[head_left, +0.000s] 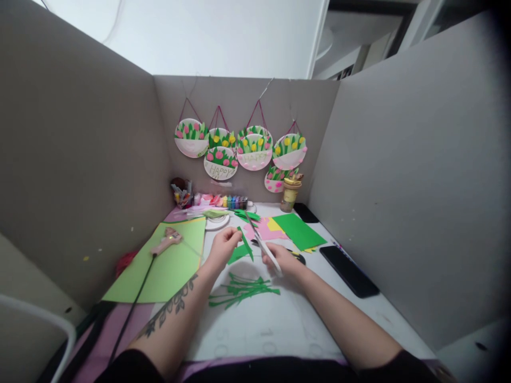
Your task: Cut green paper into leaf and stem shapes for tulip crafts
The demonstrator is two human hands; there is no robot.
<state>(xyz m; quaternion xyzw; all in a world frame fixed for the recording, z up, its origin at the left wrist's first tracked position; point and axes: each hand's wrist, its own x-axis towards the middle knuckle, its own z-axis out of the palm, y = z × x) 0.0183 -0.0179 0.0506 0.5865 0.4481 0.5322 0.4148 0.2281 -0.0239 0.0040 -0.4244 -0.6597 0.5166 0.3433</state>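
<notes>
Near the middle of the table, my left hand [226, 244] pinches a narrow green paper strip [246, 247] that hangs at a slant from the fingers. My right hand [282, 259] is closed on white-handled scissors [268, 252], whose blades point up and away beside the strip. Below both hands lies a loose pile of thin cut green strips [245, 290]. Under the held strip, a green paper piece [238, 254] rests on the table. More green cut pieces [246, 215] lie beyond the scissors' tips.
A glue gun [167, 240] lies on light green sheets [136, 274] at left, its cord trailing forward. Pink paper [265, 229], a green sheet [299, 231] and a black phone [349, 271] are on the right. Paint bottles [227, 202] line the back below hanging paper-plate crafts [254, 151].
</notes>
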